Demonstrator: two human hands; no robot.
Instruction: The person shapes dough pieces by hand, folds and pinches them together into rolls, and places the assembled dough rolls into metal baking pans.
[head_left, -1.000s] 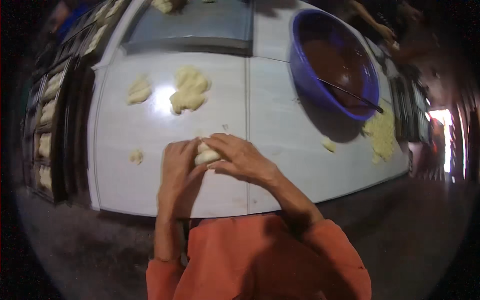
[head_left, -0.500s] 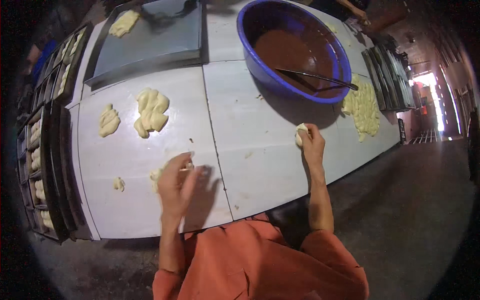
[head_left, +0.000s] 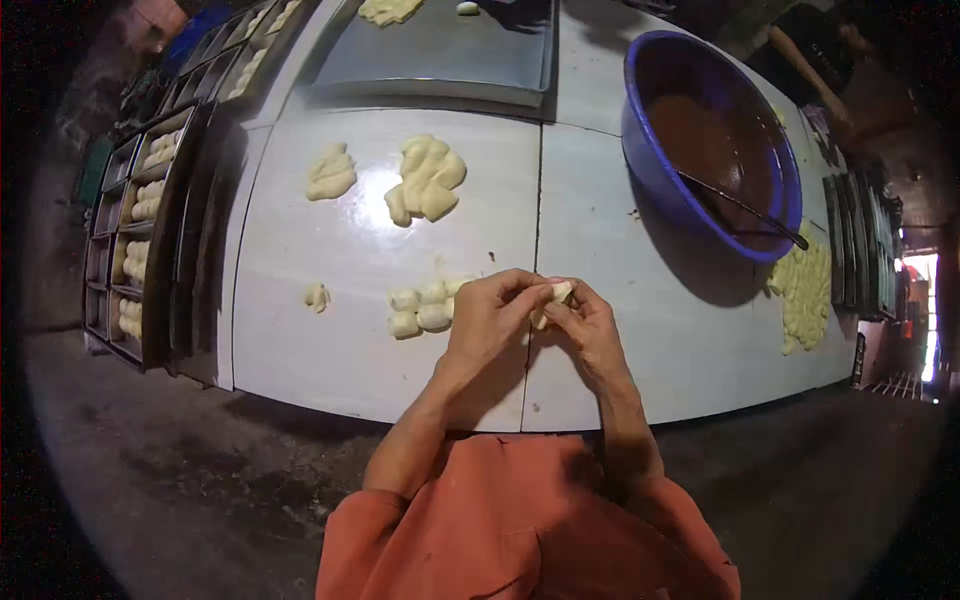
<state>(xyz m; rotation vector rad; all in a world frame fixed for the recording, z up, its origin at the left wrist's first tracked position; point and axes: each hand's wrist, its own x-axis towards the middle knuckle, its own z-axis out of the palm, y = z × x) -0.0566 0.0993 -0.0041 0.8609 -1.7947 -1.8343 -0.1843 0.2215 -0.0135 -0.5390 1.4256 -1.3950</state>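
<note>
My left hand (head_left: 492, 322) and my right hand (head_left: 592, 332) meet over the near middle of the white table. Their fingers pinch a small piece of pale dough (head_left: 562, 291) between them, partly covered by the fingertips. Beside my left hand lie several rounded dough pieces (head_left: 434, 317), set close together in rows and partly hidden by that hand. Farther left rests a small dough scrap (head_left: 317, 297). Behind these are a large dough lump (head_left: 428, 180) and a smaller one (head_left: 330, 173).
A blue basin (head_left: 640, 150) of brown filling stands back right, a long-handled utensil (head_left: 745, 208) leaning in it. Beyond it lies more dough (head_left: 803, 300) beside stacked dark pans (head_left: 862, 240). A metal tray (head_left: 430, 92) sits at the back; sectioned pans (head_left: 165, 235) with dough are left. Another person's arm (head_left: 805, 68) shows.
My right hand has brought its dough piece left to my left hand, and both now grip it. The left hand has moved off the dough rows, uncovering them. My view has shifted left.
</note>
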